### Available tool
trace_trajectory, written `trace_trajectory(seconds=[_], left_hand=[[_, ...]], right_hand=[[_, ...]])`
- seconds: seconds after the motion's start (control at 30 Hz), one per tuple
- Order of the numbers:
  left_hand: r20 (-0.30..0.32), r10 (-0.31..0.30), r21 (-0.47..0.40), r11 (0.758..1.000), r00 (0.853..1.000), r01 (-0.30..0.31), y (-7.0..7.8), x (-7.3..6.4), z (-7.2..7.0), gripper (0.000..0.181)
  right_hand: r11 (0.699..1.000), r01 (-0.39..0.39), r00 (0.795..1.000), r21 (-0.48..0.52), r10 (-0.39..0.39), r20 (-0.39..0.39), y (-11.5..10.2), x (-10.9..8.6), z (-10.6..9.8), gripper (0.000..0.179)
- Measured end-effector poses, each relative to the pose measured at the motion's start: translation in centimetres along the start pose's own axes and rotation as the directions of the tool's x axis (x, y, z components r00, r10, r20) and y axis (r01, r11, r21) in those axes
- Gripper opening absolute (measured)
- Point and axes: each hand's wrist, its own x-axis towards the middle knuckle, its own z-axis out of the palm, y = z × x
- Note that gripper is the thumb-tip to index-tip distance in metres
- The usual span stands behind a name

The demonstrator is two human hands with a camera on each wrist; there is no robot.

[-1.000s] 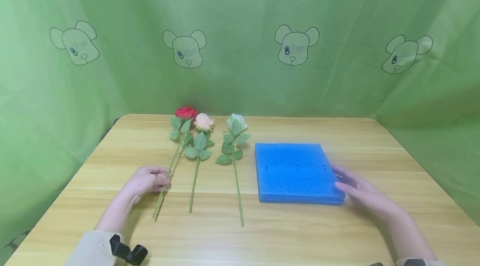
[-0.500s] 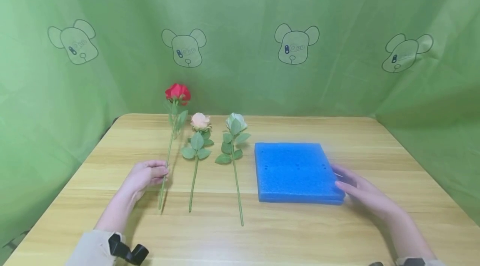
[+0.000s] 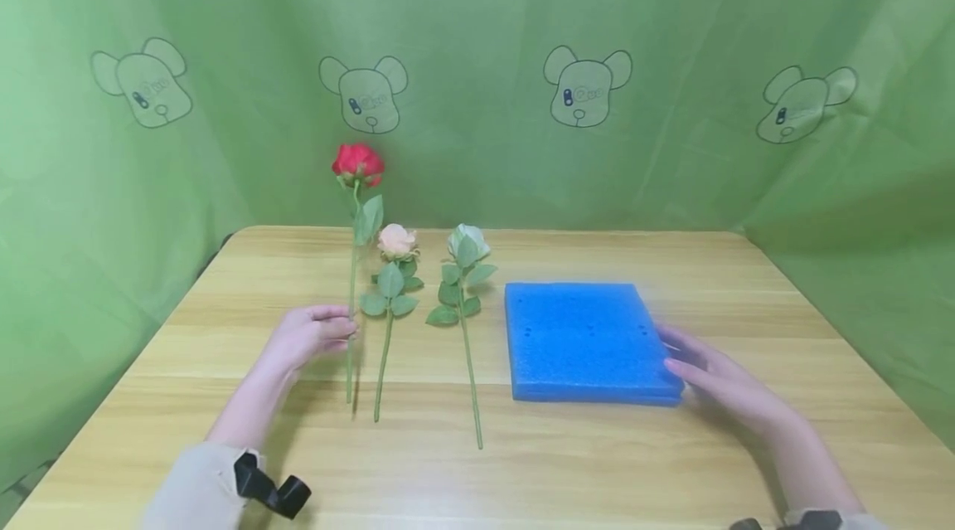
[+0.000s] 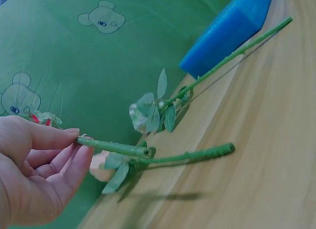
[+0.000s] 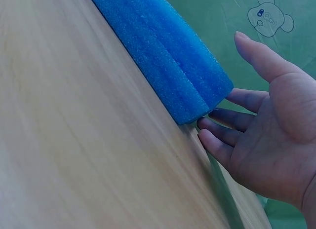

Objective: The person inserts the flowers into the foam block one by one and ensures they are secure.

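My left hand [image 3: 306, 333] pinches the green stem of a red artificial rose [image 3: 359, 164] between thumb and fingers, holding it upright above the table. In the left wrist view the lower end of that stem [image 4: 113, 147] sticks out past the fingertips. Just to its right lies a pink rose [image 3: 398, 240], then a white rose [image 3: 468, 243], both flat with stems toward me. A thick blue foam block [image 3: 589, 343] with small holes in its top lies on the right. Beside its right edge is my right hand [image 3: 724, 381], fingers extended at the corner, thumb apart.
All this is on a light wooden table [image 3: 567, 472]. Behind and at the sides hangs a green curtain [image 3: 477, 7] printed with bear heads. A black wrist mount [image 3: 270, 487] sits on the left sleeve.
The red rose has come up off the table in my left hand, swung upright and moved right toward the pink rose, which shifted slightly left. The right hand and the foam block have stayed put.
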Motion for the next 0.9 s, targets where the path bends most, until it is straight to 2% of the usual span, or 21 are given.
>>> trace_trajectory(seconds=[0.23,0.57,0.67,0.9], left_hand=[[0.014,0.041,0.080,0.996,0.999,-0.042,0.9,0.5,1.3,0.047],[0.056,0.104,0.142,0.984,0.993,-0.111,2.2,1.0,3.7,0.036],[0.069,0.120,0.147,0.981,0.990,-0.129,2.6,1.3,4.3,0.035],[0.116,0.158,0.094,0.981,0.981,-0.169,3.5,1.9,6.2,0.027]], right_hand=[[1.000,-0.015,1.000,-0.003,0.015,-0.006,0.0,0.2,-0.2,0.058],[1.000,-0.017,1.000,0.014,0.017,0.005,-0.3,0.1,0.1,0.058],[0.999,-0.023,1.000,0.023,0.023,0.005,-0.3,0.1,0.1,0.058],[1.000,-0.014,1.000,-0.013,0.014,0.012,-0.4,0.0,-0.1,0.058]])
